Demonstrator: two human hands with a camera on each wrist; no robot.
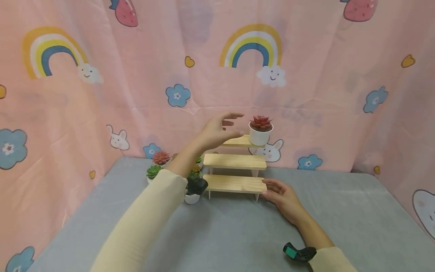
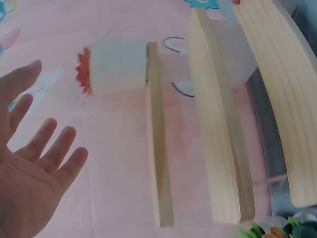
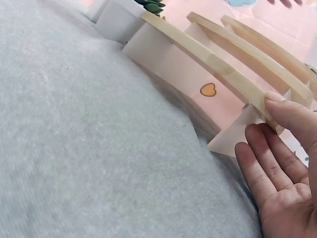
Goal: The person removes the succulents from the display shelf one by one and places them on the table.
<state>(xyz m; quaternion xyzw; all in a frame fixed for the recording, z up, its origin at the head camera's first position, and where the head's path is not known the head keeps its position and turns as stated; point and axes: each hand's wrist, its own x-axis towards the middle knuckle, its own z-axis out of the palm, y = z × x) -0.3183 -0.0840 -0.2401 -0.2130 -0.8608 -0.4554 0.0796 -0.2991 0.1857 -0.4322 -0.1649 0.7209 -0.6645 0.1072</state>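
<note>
A three-tier wooden stand point(image 1: 234, 161) with pale supports is on the table. On the right end of its top tier sits a red succulent in a white pot point(image 1: 261, 133). My left hand point(image 1: 219, 130) is in the air over the top tier, left of this pot and apart from it. Its fingers are spread with nothing in them, as the left wrist view shows too. Down at the right end of the lowest tier, my right hand point(image 1: 283, 199) pinches the board, thumb point(image 3: 277, 97) on its upper edge and fingers underneath.
Several potted succulents stand left of the stand, partly hidden by my left forearm: a green one point(image 1: 154, 172), a reddish one point(image 1: 161, 157) and a dark-leaved one point(image 1: 196, 186). Behind the grey-covered table point(image 1: 231, 234) hangs a pink printed curtain point(image 1: 217, 83). A black band point(image 1: 300, 253) is near my right wrist.
</note>
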